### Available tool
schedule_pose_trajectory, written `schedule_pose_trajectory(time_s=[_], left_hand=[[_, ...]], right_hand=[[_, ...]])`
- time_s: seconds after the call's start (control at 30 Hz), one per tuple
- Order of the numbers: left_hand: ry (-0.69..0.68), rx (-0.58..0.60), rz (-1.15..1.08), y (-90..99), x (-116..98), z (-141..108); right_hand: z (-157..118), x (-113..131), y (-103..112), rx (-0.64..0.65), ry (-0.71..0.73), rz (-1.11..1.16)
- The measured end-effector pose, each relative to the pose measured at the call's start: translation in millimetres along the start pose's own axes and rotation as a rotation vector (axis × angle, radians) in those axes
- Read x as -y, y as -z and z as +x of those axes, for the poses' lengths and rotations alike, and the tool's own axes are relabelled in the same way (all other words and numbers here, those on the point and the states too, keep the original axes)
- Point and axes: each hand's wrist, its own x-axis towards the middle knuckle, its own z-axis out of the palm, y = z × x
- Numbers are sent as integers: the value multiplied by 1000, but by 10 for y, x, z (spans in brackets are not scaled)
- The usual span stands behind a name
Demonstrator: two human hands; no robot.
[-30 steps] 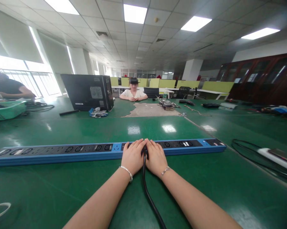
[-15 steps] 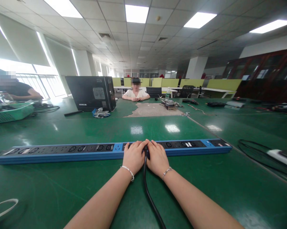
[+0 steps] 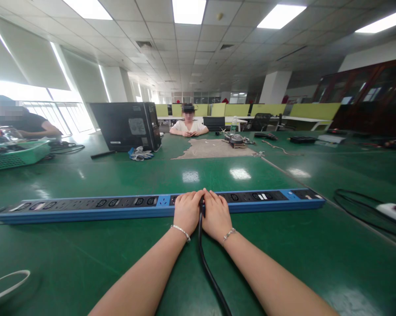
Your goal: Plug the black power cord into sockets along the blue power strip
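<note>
A long blue power strip [image 3: 86, 214] with a row of black sockets lies crosswise on the green tabletop [image 3: 86, 259]. At its middle, my left hand [image 3: 186, 213] and my right hand [image 3: 217, 215] meet, fingers curled over the strip. Between them they grip the plug [image 3: 202, 206] of a black power cord [image 3: 204, 263]. Most of the plug is covered by my fingers, so how deep it sits in a socket cannot be seen. The cord bends down toward me between my forearms.
Behind the strip stand a black computer case [image 3: 124, 127] and blue-white gloves [image 3: 140, 153]. A green basket [image 3: 23, 156] is at far left, a white loop [image 3: 10, 283] at near left. Black cables [image 3: 352, 206] lie right. One person [image 3: 189, 125] sits opposite, another [image 3: 27, 123] at left.
The view has shifted slightly, moving the strip a little right and up in the picture. Both hands stay together on the plug at the same place on the strip.
</note>
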Motion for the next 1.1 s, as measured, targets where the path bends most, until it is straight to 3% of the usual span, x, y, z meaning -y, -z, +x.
schedule_pose_trajectory(time_s=[0.13,0.27,0.33,0.4,0.47,0.6,0.77,1.1], left_hand=[[66,-234,-198,-41,-20,63],[111,-305,-225,46,74,101],[221,-350,-224,195,252,91],[418,-374,-205,399,507,54],[509,-388,-174,608,773,-5],[436,-184,-199,832,1088,-127],[318,-8,-188,738,1100,-174],[178,42,-16,613,1078,-202]], right_hand=[[4,10,-23,-1,2,-32],[2,-6,-8,26,30,-57],[-1,-13,6,29,38,-63],[-4,-15,15,28,40,-65],[-5,-15,17,30,42,-64],[-6,-18,21,25,46,-54],[-4,-25,32,25,51,-41],[-1,-20,23,34,45,-48]])
